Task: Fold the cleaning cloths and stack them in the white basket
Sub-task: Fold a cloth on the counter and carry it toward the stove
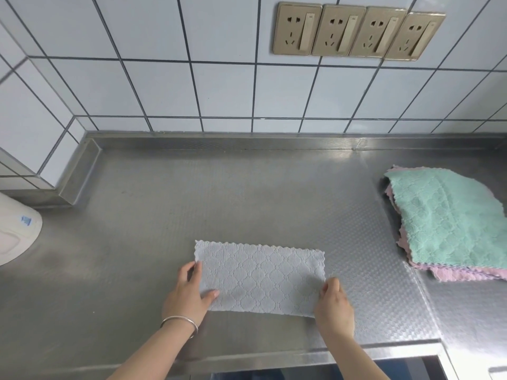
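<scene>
1. Head view, near edge of the counter (274, 187): the left hand (188, 293) rests on the left end of a grey cloth (260, 281), thumb laid flat on top and fingers along its short edge; a bangle (179, 322) circles the wrist.
2. The right hand (333, 304) pinches the cloth's near right corner between curled fingers.
3. The grey cloth lies flat as a long, narrow rectangle, apparently folded once, parallel to the near edge. Judged light, limp and not slippery; it should crease readily, and the short ends or corners are the sensible places to take hold.
4. Toward the right edge, well apart, sits a pile of cloths (450, 220), green on top and pink beneath, edges uneven.
5. At the left edge a white rounded object (16, 231) shows partly; whether it is the basket cannot be told.
6. Beyond, a tiled wall carries four sockets (356, 31). Nothing stands between hands and cloth.
</scene>
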Demonstrator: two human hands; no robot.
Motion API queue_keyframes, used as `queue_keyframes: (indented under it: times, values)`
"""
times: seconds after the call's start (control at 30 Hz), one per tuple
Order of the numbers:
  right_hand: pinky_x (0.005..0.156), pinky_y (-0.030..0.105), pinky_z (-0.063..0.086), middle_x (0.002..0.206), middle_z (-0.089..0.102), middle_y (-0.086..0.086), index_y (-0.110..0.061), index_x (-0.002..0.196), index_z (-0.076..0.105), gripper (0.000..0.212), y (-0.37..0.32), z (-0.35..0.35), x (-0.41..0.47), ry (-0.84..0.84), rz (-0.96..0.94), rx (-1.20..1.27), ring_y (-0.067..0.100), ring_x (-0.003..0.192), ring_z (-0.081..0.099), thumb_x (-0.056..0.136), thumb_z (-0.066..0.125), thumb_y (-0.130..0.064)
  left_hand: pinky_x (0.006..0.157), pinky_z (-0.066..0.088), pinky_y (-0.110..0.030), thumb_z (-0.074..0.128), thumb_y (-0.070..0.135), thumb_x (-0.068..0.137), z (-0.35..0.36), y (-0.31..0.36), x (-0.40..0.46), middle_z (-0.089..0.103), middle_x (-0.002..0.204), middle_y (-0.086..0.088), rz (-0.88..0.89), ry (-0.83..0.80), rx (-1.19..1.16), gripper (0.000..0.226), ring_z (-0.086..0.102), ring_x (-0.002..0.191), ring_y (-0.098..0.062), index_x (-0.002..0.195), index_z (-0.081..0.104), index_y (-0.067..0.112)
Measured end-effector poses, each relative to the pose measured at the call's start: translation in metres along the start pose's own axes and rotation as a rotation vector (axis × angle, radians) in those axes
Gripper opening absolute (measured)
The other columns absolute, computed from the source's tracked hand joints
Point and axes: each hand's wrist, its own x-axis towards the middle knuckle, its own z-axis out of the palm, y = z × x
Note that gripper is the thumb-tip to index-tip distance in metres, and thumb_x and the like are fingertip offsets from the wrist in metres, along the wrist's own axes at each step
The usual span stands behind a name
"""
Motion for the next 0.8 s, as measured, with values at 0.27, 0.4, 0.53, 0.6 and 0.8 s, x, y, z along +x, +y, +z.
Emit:
queue_keyframes:
  times: [0.27,0.4,0.53,0.6,0.8]
  values:
    - [0.075,0.037,0.053,0.106,0.065,0.006,-0.02,0.106,0.061,0.04,-0.04,0.023,-0.018,0.143,-0.405,-0.239,0.024,0.092,0.062,0.067,0.055,-0.024,0.1,0.033,-0.048,0.041,0.049,0.076,0.022,0.031,-0.009,0.049,0.138,0.001,0.3,0.126,0.274,0.053,0.042,0.13,-0.025,0.121,0.058,0.029]
    - [0.108,0.041,0.016,0.138,0.05,0.009,-0.02,0.133,0.046,0.053,-0.051,0.051,-0.024,-0.01,-0.433,-0.3,0.026,0.135,0.027,0.09,0.028,-0.046,0.109,0.008,-0.054,0.034,0.062,0.079,0.051,0.039,-0.006,0.033,0.148,0.002,0.379,0.061,0.37,0.064,-0.002,0.145,-0.023,0.136,0.038,0.031]
    - [0.112,0.042,0.008,0.149,0.032,0.01,-0.018,0.144,0.029,0.066,-0.034,0.057,-0.024,-0.021,-0.402,-0.32,0.022,0.143,0.006,0.094,0.013,-0.059,0.106,0.016,-0.057,0.026,0.068,0.085,0.056,0.028,-0.009,0.02,0.154,-0.001,0.394,0.031,0.402,0.073,0.019,0.141,-0.029,0.145,0.025,0.027]
    - [0.111,0.041,0.01,0.151,0.029,0.009,-0.018,0.148,0.021,0.07,-0.022,0.051,-0.025,-0.014,-0.406,-0.331,0.021,0.142,0.011,0.093,0.017,-0.062,0.106,0.016,-0.058,0.033,0.07,0.08,0.055,0.025,-0.009,0.025,0.153,-0.002,0.388,0.031,0.406,0.076,0.024,0.139,-0.029,0.143,0.03,0.028]
    - [0.114,0.033,0.004,0.153,0.025,0.007,-0.015,0.15,0.012,0.071,0.006,0.033,-0.022,-0.042,-0.333,-0.331,0.02,0.142,0.01,0.095,0.016,-0.061,0.104,0.016,-0.061,0.013,0.053,0.094,0.052,0.025,-0.006,0.031,0.149,0.003,0.348,-0.018,0.394,0.055,0.016,0.141,-0.028,0.14,0.034,0.031]
